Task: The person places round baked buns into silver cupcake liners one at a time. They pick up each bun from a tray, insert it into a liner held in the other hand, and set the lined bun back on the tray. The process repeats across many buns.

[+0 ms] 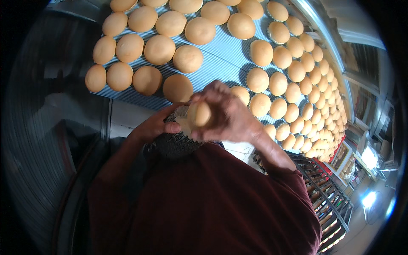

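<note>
In front of my chest, my right hand (pixel 228 110) grips a round golden-brown bun (pixel 202 114), its fingers around the bun's far and near sides. My left hand (pixel 151 126) holds a pale fluted paper liner (pixel 184 124), thumb on top, right beside the bun. Whether the bun sits inside the liner is hard to tell. Under the liner is a dark, wavy-ridged bundle (pixel 178 145), perhaps a stack of liners. Just beyond my hands, a bare bun (pixel 178 88) rests on the blue-white ribbed surface (pixel 220 63).
Rows of bare buns (pixel 159 49) cover the ribbed surface at left. Many buns in fluted liners (pixel 278 83) spread to the right. A dark metal rack (pixel 331 197) with trays stands at lower right. A metal rail (pixel 328 41) runs along the far side.
</note>
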{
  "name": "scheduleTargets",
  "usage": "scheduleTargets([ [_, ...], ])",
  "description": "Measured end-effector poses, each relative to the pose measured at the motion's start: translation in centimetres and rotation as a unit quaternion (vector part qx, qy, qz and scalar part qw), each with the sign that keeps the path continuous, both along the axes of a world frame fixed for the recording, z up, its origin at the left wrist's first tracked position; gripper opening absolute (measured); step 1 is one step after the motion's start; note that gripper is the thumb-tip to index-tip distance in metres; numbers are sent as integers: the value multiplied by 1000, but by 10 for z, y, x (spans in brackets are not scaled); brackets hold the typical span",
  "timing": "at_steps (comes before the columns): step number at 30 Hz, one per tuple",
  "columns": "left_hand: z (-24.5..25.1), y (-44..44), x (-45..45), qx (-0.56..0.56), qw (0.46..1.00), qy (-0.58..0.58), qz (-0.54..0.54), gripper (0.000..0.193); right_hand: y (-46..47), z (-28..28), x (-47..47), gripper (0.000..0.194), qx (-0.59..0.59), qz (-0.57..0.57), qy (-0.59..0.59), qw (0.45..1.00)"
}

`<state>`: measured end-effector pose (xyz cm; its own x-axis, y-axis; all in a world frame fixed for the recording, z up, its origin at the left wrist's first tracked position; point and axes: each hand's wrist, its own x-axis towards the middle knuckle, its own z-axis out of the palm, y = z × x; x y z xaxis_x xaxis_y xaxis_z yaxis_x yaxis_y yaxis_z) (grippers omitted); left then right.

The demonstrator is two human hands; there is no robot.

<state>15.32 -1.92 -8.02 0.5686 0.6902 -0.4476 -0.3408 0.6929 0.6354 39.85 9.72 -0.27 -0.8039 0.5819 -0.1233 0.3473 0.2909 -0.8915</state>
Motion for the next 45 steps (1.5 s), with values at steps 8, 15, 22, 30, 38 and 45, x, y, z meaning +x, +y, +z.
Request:
scheduleTargets([
  [8,-15,-7,-14,87,994,-58,42,115,118,-111,2,78,297,-232,-236,895],
  [15,-1,-17,-21,149,986,-23,67,114,-4,-66,66,78,219,-76,-385,894],
  [22,15,-21,-14,162,986,29,18,110,-30,-110,83,80,259,-109,-398,873],
  [30,7,-26,-7,109,994,-26,13,116,-18,-70,59,76,31,-220,-169,960],
  [38,-1,-31,6,42,998,-36,7,120,-33,13,11,77,-59,29,17,998],
  [45,-2,-32,11,49,998,-2,-30,99,-35,9,-8,81,-48,119,-51,990],
])
